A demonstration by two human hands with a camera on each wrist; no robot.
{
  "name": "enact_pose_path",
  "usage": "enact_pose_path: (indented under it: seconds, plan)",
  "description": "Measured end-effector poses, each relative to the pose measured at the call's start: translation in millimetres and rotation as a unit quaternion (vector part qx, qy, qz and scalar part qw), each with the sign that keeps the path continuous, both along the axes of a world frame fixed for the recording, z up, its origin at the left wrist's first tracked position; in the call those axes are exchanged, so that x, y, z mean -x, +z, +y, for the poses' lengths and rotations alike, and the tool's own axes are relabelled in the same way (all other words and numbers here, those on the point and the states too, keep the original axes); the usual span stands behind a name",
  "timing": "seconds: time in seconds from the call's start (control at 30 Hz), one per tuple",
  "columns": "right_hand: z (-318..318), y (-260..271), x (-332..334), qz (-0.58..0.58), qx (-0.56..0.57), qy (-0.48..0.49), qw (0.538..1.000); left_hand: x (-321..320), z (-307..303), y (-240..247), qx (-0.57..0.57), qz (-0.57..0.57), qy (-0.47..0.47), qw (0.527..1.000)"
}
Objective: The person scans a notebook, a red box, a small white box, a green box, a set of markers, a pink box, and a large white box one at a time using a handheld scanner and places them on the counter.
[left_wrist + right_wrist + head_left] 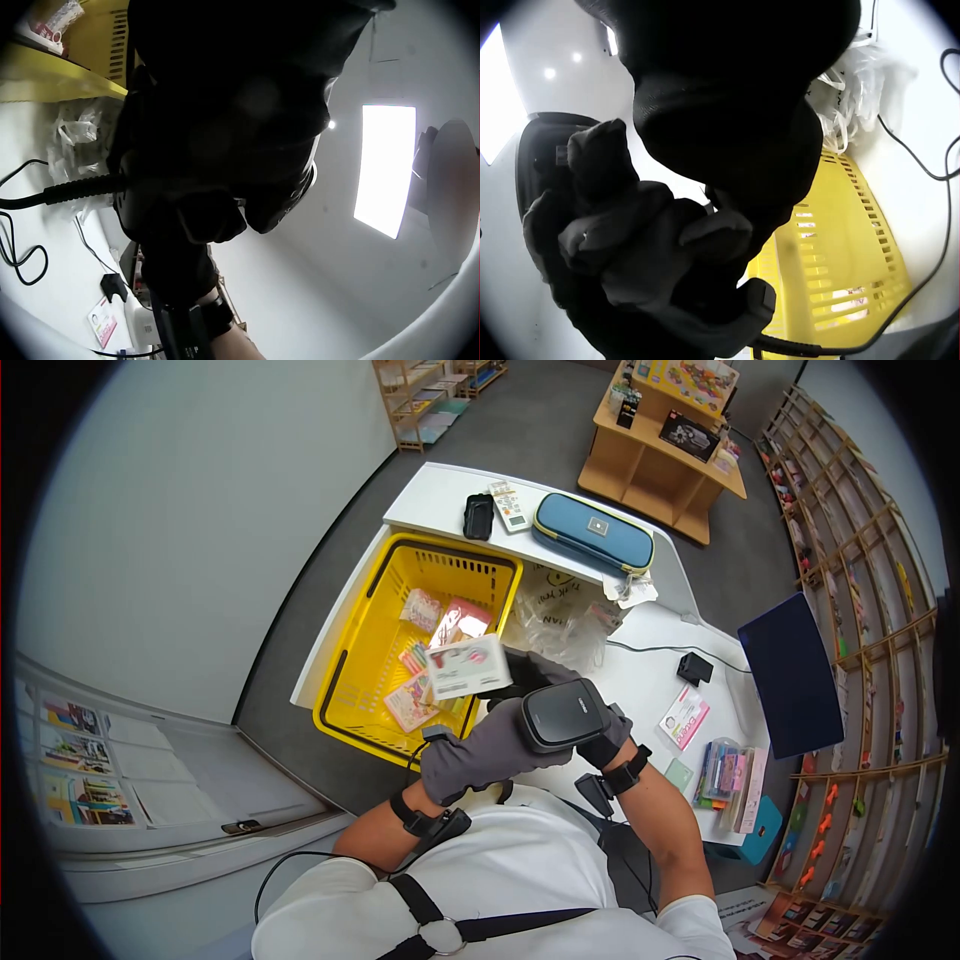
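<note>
A white box with pink pictures on its face (468, 667) tilts over the yellow basket (338, 700). My gloved right hand (522, 668) holds it by its right side. My left hand (490, 752), in a grey glove with a black device (565, 715) on its back, lies across the right hand and hides much of it. In the right wrist view, the left hand's grey fingers (641, 247) curl close by; in the head view they grip at the right glove's cuff (598, 750). Pink packs (412, 702) and pens lie in the basket below.
A clear plastic bag (565, 625) lies right of the basket. Along the back ledge are a blue pencil case (595, 532), a white remote (510, 508) and a black case (478, 517). A monitor (790, 675), a pink-and-white card (683, 717) and stacked stationery (730, 775) stand to the right.
</note>
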State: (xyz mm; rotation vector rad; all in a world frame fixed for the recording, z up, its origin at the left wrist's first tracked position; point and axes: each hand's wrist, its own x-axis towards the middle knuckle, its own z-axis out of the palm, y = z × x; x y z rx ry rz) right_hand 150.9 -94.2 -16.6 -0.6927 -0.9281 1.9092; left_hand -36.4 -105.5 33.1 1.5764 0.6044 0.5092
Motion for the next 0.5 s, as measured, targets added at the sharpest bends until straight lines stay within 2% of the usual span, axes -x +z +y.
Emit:
enact_pose_path:
  seconds: [0.03, 0.13, 0.17, 0.2, 0.23, 0.27, 0.3, 0.33, 0.37, 0.4, 0.43, 0.47, 0.5]
  plan:
    - [1, 10, 9, 0.104, 0.037, 0.022, 0.994, 1, 0, -1, 0.001, 0.002, -0.004, 1.0]
    - [1, -12, 15, 0.073, -0.024, 0.018, 0.997, -1, -2, -1, -0.039, -0.039, 0.033, 0.998]
    - [-5, -17, 8, 0.051, -0.053, 0.011, 0.997, -1, -2, 2, -0.033, -0.045, 0.012, 0.998]
    - [-12, -17, -1, 0.041, -0.047, -0.015, 0.998, 2, -2, 10, 0.005, -0.003, 0.026, 1.0]
    - [-20, -16, -10, -0.092, -0.12, -0.041, 0.988, 2, -1, 15, 0.042, 0.04, 0.037, 0.998]
    - [-26, -15, -19, -0.225, -0.185, -0.061, 0.955, 1, -1, 18, 0.047, 0.033, 0.011, 0.998]
    - [-31, -14, -27, -0.355, -0.244, -0.074, 0.899, 1, -1, 20, 0.092, 0.097, 0.035, 0.99]
    - [-37, -18, -36, -0.367, -0.236, -0.089, 0.895, 0, -1, 19, 0.133, 0.162, 0.063, 0.976]
    - [-41, -29, -45, -0.26, -0.126, -0.143, 0.947, -2, -1, 15, 0.132, 0.157, 0.046, 0.978]
    - [-45, -38, -51, -0.141, -0.017, -0.193, 0.971, -3, -1, 11, 0.145, 0.13, 0.055, 0.979]
    - [-50, -48, -58, -0.014, 0.09, -0.236, 0.967, -3, -3, 7, 0.158, 0.104, 0.068, 0.98]
    - [-55, -56, -68, -0.017, 0.092, -0.243, 0.965, -3, -2, 4, 0.171, 0.079, 0.083, 0.979]
    - [-63, -58, -83, -0.05, 0.103, -0.312, 0.943, -5, -1, 5, 0.173, 0.077, 0.077, 0.979]
